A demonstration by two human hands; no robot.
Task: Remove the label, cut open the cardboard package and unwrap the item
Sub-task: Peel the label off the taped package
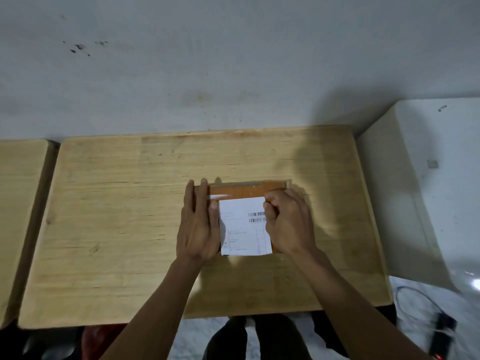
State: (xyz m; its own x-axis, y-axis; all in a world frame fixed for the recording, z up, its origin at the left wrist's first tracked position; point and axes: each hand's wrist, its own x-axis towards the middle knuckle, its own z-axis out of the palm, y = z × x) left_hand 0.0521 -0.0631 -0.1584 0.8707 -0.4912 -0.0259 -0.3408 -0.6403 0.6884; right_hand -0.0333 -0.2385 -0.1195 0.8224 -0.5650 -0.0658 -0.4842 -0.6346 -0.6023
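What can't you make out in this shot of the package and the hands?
- Label text: too small and blurred in the head view; only barcodes show.
- Cardboard package sides: covered by the left hand and right hand.
- Right fingertips: curled under at the label's right edge, so a pinch is unclear.
- Package contents: sealed inside.

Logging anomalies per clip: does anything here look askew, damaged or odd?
Nothing alarming. The white label sits slightly crooked on the cardboard package, overhanging its near edge. The left hand rests flat on the package; the right hand is curled at the label's edge.
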